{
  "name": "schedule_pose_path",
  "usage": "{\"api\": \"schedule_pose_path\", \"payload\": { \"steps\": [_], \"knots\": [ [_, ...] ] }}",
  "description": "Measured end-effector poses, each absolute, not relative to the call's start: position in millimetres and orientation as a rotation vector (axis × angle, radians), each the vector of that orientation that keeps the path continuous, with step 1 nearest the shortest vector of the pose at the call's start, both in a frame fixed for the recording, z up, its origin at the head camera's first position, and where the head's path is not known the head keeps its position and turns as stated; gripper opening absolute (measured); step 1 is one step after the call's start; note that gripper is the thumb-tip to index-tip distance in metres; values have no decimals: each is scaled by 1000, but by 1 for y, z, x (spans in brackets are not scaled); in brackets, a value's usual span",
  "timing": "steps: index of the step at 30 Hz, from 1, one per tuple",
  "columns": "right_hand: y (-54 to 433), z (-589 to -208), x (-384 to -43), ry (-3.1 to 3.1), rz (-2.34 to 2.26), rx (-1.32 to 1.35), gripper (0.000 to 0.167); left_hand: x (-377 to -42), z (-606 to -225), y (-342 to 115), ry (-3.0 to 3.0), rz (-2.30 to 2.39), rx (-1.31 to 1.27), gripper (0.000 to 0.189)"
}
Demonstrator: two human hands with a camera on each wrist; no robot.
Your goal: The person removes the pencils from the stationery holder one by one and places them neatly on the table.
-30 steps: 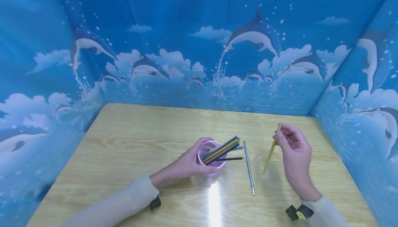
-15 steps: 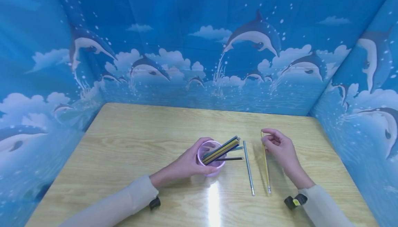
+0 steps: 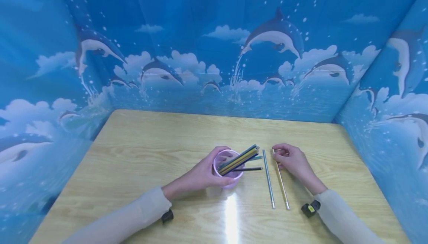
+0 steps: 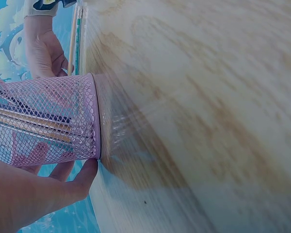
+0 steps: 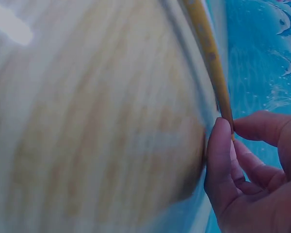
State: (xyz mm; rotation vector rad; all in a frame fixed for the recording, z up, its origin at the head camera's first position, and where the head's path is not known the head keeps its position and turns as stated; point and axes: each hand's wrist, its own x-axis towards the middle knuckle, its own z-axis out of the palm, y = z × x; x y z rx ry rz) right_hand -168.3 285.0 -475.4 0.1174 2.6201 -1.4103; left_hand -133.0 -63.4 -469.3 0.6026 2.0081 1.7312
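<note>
My left hand (image 3: 208, 171) grips a pink mesh pencil cup (image 4: 48, 121) round its side, the cup standing on the table. Several pencils (image 3: 239, 160) in blue, yellow and black lean out of the cup to the right. Between thumb and fingertips my right hand (image 3: 294, 160) pinches the far end of a yellow pencil (image 5: 211, 56). That pencil lies close over the table, its eraser end pointing toward me. Just left of it, a teal pencil (image 3: 269, 181) rests on the wood, nearly parallel.
The light wood table (image 3: 150, 136) reaches back to a blue dolphin-print curtain (image 3: 187, 88), which also hangs along both sides. A bright light reflection shows on the tabletop in front of the cup.
My right hand has moved left and down with the yellow pencil, bringing it from a raised slant to low beside the teal pencil. The left hand and cup have stayed in place.
</note>
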Motion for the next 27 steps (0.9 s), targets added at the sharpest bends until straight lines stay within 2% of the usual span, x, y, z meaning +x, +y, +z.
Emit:
{"api": "schedule_pose_path", "payload": {
  "steps": [12,27],
  "knots": [
    [283,-475,-172,2754,-1194,34,38,-135,-468,-62,2013,1717,627,87],
    [280,-475,-169,2740,-1220,56,41,-135,-467,-64,2013,1710,627,90]
  ]
}}
